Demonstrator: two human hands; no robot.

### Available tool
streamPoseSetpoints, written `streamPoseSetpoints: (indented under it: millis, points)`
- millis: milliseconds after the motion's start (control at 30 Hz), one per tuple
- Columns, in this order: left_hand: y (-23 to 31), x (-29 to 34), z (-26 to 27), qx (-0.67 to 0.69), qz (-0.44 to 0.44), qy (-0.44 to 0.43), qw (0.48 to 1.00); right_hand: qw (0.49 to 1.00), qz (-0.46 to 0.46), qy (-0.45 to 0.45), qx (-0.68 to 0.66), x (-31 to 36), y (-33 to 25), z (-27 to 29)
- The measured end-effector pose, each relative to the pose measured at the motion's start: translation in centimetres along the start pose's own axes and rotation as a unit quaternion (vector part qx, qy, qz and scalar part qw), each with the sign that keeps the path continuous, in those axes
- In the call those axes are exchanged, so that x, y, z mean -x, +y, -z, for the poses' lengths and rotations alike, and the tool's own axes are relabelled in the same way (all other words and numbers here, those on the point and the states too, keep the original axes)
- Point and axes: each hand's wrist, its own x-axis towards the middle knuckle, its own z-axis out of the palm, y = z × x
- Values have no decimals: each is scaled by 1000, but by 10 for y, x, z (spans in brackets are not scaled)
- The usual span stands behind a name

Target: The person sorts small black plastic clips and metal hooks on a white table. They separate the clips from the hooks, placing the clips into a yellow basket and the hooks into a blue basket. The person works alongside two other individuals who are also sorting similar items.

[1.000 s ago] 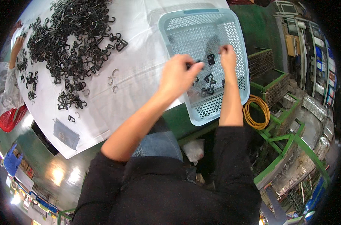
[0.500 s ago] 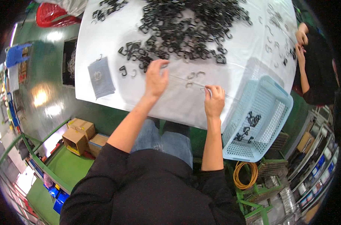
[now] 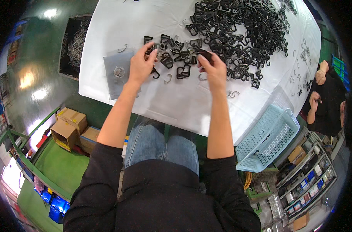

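On the white-covered table, my left hand [image 3: 142, 65] reaches the near left edge of the scattered black hooks. Its thumb and forefinger are apart, close to a few hooks; whether they touch one is unclear. My right hand [image 3: 215, 70] has its fingers closed on a black hook [image 3: 204, 55], partly hidden by the fingers. Several loose black hooks [image 3: 166, 60] lie between the hands. A bare metal hook [image 3: 168, 79] rests on the cloth below them. The large heap of black hooks [image 3: 238, 29] spreads beyond my right hand.
Clear plastic bags [image 3: 113, 83] lie left of my left hand. A light-blue perforated basket [image 3: 257, 166] stands at the table's right edge. A co-worker's hands [image 3: 320, 77] are at the far right. Cardboard boxes [image 3: 64, 133] and a bin of wire pieces [image 3: 79, 40] are on the left.
The view has shifted. My right hand has left the small metal hooks and come up to the black hooks, closing on one. My left hand is now nearer the plastic bags.
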Motion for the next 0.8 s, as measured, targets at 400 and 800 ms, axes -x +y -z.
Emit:
streamPoseSetpoints:
  millis: [400,800]
  points:
    - [59,-54,-43,-247,-227,-19,942,971,-152,83,-165,29,-23,49]
    - [60,-66,13,161,30,-286,944,850,-74,182,488,-2,14,-4]
